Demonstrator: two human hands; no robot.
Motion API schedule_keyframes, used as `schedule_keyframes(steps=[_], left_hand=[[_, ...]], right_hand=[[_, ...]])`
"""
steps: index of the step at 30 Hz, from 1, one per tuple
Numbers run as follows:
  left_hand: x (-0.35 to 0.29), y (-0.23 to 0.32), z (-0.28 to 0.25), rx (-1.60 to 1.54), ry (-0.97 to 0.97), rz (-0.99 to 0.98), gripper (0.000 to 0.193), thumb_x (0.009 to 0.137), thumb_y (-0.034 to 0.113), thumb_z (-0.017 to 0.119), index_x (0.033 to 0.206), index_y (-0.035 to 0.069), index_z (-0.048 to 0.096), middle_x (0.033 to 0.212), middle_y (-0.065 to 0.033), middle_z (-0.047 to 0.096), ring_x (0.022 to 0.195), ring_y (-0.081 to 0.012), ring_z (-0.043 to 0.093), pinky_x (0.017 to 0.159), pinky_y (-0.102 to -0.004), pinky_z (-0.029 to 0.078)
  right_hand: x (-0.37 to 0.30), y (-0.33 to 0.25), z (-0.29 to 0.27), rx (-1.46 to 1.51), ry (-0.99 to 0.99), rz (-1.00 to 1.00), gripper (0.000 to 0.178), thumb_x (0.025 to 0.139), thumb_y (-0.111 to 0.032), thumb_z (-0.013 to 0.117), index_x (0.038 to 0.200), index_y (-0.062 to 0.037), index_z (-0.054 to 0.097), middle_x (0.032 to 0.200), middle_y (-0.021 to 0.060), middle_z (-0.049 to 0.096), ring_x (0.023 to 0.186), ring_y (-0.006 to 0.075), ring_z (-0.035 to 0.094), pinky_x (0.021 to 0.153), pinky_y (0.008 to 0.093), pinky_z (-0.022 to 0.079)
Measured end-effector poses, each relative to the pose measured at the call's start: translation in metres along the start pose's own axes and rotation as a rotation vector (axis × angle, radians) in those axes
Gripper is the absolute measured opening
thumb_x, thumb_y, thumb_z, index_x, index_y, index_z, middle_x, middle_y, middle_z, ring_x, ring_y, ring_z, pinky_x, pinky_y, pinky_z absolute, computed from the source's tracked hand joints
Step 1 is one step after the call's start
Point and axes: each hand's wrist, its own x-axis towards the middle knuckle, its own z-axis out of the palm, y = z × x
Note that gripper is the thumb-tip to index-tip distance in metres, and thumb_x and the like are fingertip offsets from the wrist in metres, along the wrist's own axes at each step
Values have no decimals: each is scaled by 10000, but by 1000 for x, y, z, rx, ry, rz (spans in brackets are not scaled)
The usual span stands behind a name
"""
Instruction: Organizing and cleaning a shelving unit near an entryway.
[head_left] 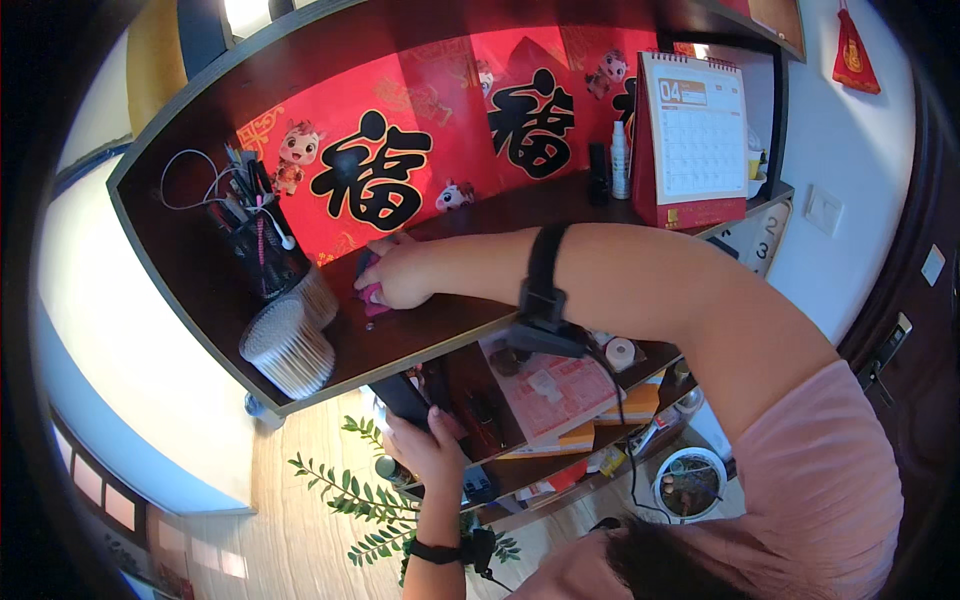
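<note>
Head view: right hand (400, 273) is on the upper shelf (350, 350), fingers closed in on a small magenta item (374, 293) at the shelf's left part, just right of the cotton swabs (287, 348); can't tell what it is. Left hand (427, 452) is lower and nearer, fingers bent at a dark object (402, 400); can't tell if gripped or only touched. I'd go short and low on the right, knuckles clear of swabs and pen cup (265, 255).

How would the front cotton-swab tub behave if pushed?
The tub is probably light for its size: it's packed with thin swabs. Round-walled, it could roll if tipped. Near the shelf's front edge, it might fall if pushed outward.
</note>
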Motion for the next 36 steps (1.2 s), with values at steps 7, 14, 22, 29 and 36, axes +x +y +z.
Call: schedule_keyframes(steps=[7, 14, 22, 29, 36], left_hand=[[0, 4, 0, 56, 83, 111, 500, 875, 142, 534, 1278, -78, 335, 1034, -293, 555, 901, -440, 561, 804, -443, 444], [0, 2, 0, 68, 51, 97, 513, 879, 152, 535, 1281, -90, 327, 1018, -305, 558, 890, -453, 558, 791, -455, 445], [0, 3, 2, -25, 8, 9, 615, 864, 259, 575, 1287, -111, 328, 1055, -306, 495, 945, -449, 465, 868, -493, 346], [0, -3, 3, -76, 35, 19, 574, 863, 239, 580, 1256, -107, 344, 970, -288, 529, 863, -442, 481, 811, -492, 353], [1, -1, -2, -159, -42, 10, 548, 927, 186, 518, 1330, -79, 258, 1135, -292, 490, 980, -397, 518, 883, -410, 413]], right_hand=[[23, 56, -6, 7, -64, -36, 436, 902, -337, 492, 1327, -240, 489, 1346, 189, 424, 1211, 358, 446, 1005, 427, 385], [-2, 172, 5, -48, -178, 78, 335, 907, -327, 484, 1191, -165, 556, 1127, 124, 600, 1024, 304, 547, 864, 428, 438], [-63, 178, -6, -348, -244, 397, 350, 890, -245, 473, 1225, -193, 556, 1165, 116, 590, 999, 308, 595, 816, 421, 479], [-109, 149, -11, -337, -273, 363, 300, 914, -248, 454, 1167, -210, 611, 1183, 106, 589, 1026, 308, 586, 871, 436, 456], [-204, 92, -30, -110, 13, 344, 299, 888, -219, 503, 1158, -140, 604, 1091, 193, 585, 962, 364, 591, 854, 446, 467]])
